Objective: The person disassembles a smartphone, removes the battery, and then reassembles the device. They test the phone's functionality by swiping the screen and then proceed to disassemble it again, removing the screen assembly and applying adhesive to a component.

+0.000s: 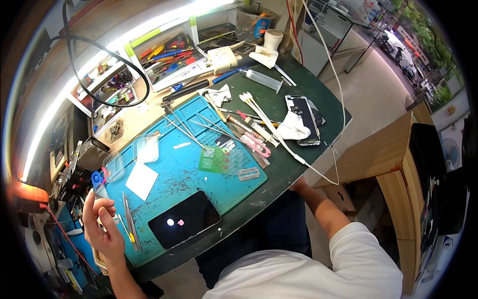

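Note:
My left hand (103, 230) is raised over the left edge of the blue work mat (174, 152), fingers loosely apart and nothing seen in it. Beside it on the mat lie tweezers (130, 219) and a thin yellow-tipped tool (127, 230). Right of these rests a black smartphone (184, 219), its dark screen lit with a small logo and a round white glare. My right hand (298, 184) is down by my lap at the table's front edge; its fingers are hidden. Nearest to it on the table are a white cable (298, 158) and a metal razor blade (249, 173).
A white square card (142, 181), clear plastic boxes (146, 148) and a green stencil sheet (211, 159) lie on the mat. Farther right are a pink-handled tool (256, 144), a large syringe (261, 79) and an opened phone (308, 122) under tissue (294, 127). A black cable (107, 50) hangs at upper left.

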### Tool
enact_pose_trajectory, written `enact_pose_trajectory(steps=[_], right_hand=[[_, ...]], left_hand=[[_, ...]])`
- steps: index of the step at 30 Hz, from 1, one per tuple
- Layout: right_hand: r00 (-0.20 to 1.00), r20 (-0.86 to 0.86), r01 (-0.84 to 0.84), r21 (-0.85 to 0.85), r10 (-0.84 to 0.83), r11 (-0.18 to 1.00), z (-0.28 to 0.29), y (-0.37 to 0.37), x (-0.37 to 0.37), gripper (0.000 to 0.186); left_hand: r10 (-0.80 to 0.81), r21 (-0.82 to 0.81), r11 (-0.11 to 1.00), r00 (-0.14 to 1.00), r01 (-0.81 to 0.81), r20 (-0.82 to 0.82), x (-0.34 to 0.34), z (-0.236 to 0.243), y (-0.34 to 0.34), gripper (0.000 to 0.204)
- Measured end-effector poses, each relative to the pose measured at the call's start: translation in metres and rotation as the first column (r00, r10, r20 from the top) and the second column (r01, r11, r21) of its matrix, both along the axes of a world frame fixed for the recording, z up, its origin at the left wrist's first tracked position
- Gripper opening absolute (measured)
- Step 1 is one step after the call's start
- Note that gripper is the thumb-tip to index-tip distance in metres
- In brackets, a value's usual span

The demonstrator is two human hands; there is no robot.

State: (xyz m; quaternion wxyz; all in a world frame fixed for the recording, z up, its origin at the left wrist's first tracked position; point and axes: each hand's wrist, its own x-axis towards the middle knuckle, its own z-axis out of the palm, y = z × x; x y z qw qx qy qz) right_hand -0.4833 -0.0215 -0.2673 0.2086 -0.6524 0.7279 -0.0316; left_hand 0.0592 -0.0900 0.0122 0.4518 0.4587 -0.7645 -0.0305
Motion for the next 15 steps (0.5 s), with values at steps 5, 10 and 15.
enact_pose_trajectory(steps=[5,10,15], right_hand=[[0.999,0.036,-0.032,-0.037,0.033,0.999,0.002,0.001,-0.001,0.057],[0.999,0.010,-0.044,-0.027,0.044,0.999,0.003,0.000,0.000,0.057],[1.000,-0.002,-0.021,-0.051,0.021,0.998,-0.009,0.003,-0.003,0.057]], left_hand=[[-0.001,0.011,1.000,1.000,0.001,-0.004,0.000,-0.001,0.000,0.038],[0.008,0.003,1.000,1.000,-0.008,0.004,-0.001,0.000,0.000,0.039],[0.009,0.003,1.000,1.000,-0.009,0.013,0.000,-0.001,-0.001,0.039]])
